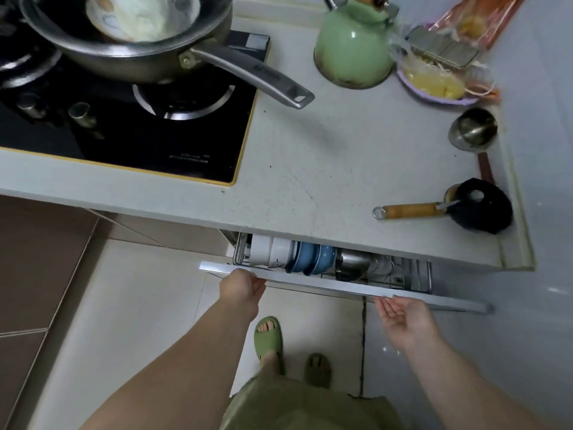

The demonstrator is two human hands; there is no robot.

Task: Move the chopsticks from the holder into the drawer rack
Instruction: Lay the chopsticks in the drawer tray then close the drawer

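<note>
The drawer (341,288) under the counter stands partly pulled out. Its wire rack (412,271) holds white bowls (266,251), blue bowls (310,257) and a steel bowl (353,265). My left hand (242,287) grips the drawer's front edge near its left end. My right hand (403,318) is palm up, fingers apart, with the fingertips under the front edge further right. No chopsticks and no holder show in this view.
On the counter (325,150) lie a wok (124,35) on the black hob (124,125), a green kettle (353,48), a plate of food (434,85), a steel cup (473,128) and a wooden-handled utensil (412,211) with a black lid (480,206). My slippered feet (269,336) stand on the tiled floor.
</note>
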